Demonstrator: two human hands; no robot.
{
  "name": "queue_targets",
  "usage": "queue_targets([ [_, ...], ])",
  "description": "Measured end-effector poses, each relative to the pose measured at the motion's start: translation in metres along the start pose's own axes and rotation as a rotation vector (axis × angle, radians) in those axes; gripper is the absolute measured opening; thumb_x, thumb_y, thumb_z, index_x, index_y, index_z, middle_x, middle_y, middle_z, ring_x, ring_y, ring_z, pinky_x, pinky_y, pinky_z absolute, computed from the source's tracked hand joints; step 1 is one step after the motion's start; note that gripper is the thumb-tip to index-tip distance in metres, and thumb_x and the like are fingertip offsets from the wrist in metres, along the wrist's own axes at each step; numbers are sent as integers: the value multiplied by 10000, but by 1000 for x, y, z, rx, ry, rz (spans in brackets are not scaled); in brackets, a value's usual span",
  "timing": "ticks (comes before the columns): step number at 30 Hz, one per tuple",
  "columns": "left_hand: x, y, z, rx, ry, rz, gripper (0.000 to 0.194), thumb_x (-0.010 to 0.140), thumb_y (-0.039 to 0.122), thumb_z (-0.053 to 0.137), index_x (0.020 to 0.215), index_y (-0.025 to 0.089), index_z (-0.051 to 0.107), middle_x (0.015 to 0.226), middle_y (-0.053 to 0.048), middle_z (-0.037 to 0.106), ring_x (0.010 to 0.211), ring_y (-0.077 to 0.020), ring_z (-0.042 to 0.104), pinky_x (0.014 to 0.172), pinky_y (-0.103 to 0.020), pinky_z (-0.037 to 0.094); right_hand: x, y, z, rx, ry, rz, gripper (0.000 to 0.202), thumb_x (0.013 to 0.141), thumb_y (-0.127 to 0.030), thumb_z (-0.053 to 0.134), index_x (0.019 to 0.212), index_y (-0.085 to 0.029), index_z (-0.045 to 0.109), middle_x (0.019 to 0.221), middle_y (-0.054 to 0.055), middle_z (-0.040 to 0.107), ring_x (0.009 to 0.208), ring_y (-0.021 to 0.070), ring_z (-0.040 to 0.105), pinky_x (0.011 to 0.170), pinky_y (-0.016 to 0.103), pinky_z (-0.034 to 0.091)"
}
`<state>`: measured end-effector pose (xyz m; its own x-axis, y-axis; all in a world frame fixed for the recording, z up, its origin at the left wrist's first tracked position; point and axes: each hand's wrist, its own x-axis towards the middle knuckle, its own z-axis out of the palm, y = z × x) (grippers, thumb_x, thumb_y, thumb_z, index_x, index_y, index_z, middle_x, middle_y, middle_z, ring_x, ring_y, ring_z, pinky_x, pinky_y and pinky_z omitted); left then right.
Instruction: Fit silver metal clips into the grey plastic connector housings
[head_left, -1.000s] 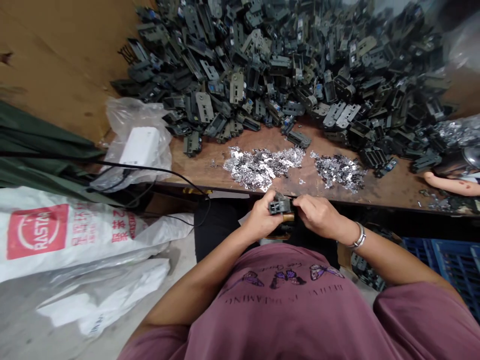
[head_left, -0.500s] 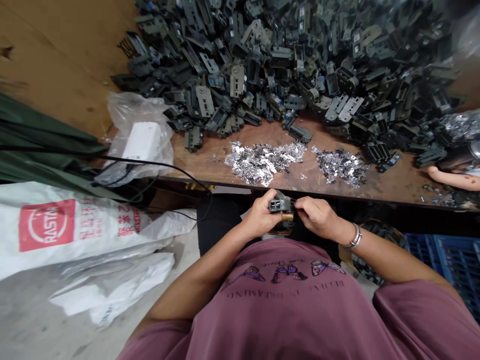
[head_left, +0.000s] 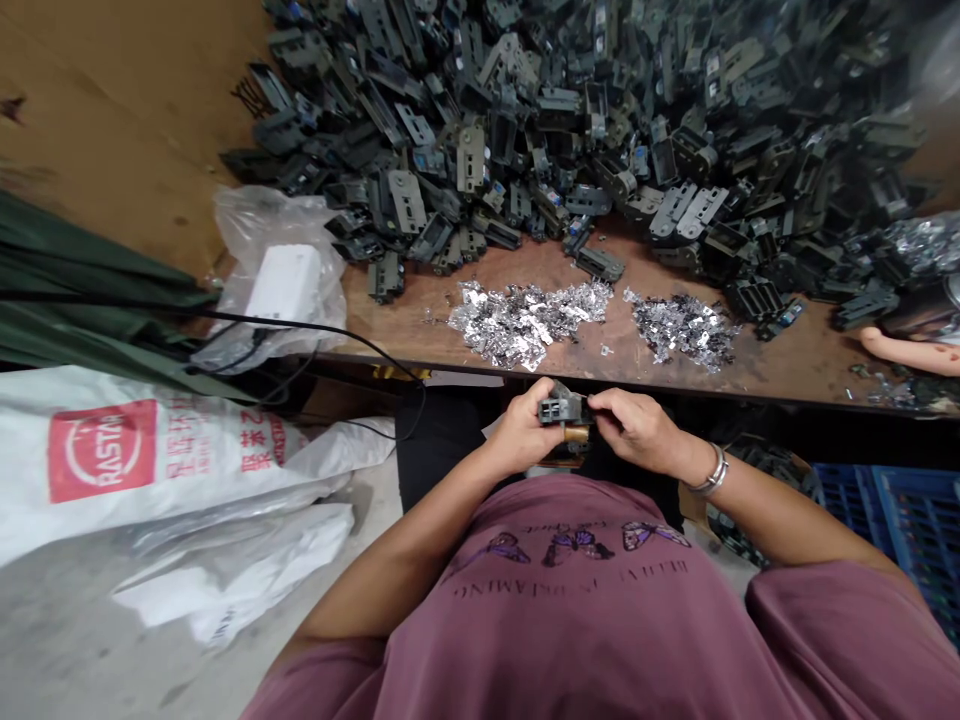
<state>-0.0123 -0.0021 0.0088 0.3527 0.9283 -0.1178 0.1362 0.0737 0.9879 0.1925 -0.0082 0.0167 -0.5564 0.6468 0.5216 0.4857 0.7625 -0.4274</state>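
Note:
A dark grey slotted part [head_left: 559,409] is gripped in my left hand [head_left: 520,432], in front of the table edge and above my lap. A brass-coloured cylinder [head_left: 576,434] shows just below that part. At the part's right side, my right hand [head_left: 637,428] is closed in a pinch; what sits between its fingertips is too small to make out. Beyond my hands, a heap of shiny metal clips [head_left: 525,325] lies on the table [head_left: 405,335], with a smaller heap of clips [head_left: 686,328] to its right.
A large pile of dark grey parts [head_left: 585,120] covers the table's back. At left are a white box [head_left: 285,283] in clear plastic, a black cable [head_left: 352,337] and white sacks [head_left: 225,430]. Blue crates [head_left: 915,510] stand at right. Another person's finger [head_left: 907,350] shows at the right edge.
My right hand has shifted slightly right, its fingertips a little off the dark grey part. My left hand keeps its hold in the same place.

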Motion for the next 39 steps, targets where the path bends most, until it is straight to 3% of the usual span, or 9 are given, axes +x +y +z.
queue_targets([
  [6,1,-2,-1,-107,-39,-26,362,595,291,825,831,179,575,728,29,596,631,-100,514,636,-233,439,1,3,-4,14,-63,-50,233,908,-67,480,1115,-169,512,891,75,707,713,151,682,609,255,559],
  [13,-1,-6,1,-153,-39,-54,370,588,250,826,880,183,609,817,-11,666,730,-138,607,730,-272,491,-8,1,7,-50,11,-45,195,916,-75,494,1077,-173,545,799,53,718,652,148,693,581,245,562],
  [20,-1,-9,-1,-154,69,-31,369,578,268,848,804,186,569,801,-11,687,718,-146,634,701,-264,512,-31,-2,26,67,70,-78,554,899,-12,400,1432,-165,416,1181,143,701,1094,208,689,872,338,613],
  [22,-2,-11,-4,-148,112,-19,383,570,273,860,805,186,571,817,-16,702,721,-151,647,708,-268,523,-33,-6,27,218,68,60,549,922,-46,418,1445,-211,419,1290,133,651,1114,203,679,897,347,604],
  [25,-3,-12,-8,-152,154,-1,423,558,287,879,850,189,588,881,-34,730,752,-168,676,732,-285,544,-27,-12,27,489,211,436,406,952,-174,494,1348,-261,516,1282,104,656,910,165,726,733,302,615],
  [27,-4,-13,-8,-165,164,13,454,554,304,888,879,193,591,943,-56,746,797,-187,699,757,-305,557,-18,-14,29,697,291,701,288,925,-283,576,1208,-239,603,1136,87,712,782,152,713,585,254,569],
  [30,-5,-15,-5,-167,171,41,467,568,338,886,891,193,581,1006,-79,752,848,-202,712,791,-330,565,-3,-16,37,1040,265,958,267,802,-379,709,989,-190,678,842,42,718,666,136,659,498,206,488],
  [35,-8,-16,-2,-206,200,71,485,560,360,894,884,191,574,1077,-101,739,958,-218,701,887,-361,539,13,-16,52,1406,258,1109,274,643,-345,792,818,-170,673,654,-10,606,501,75,486,428,179,382],
  [39,-12,-11,-13,-302,97,13,527,543,335,906,960,190,619,1154,-110,703,1050,-232,666,934,-348,506,11,-10,55,1444,210,1064,368,657,-382,777,931,-181,638,667,-27,549,467,60,394,402,180,312],
])
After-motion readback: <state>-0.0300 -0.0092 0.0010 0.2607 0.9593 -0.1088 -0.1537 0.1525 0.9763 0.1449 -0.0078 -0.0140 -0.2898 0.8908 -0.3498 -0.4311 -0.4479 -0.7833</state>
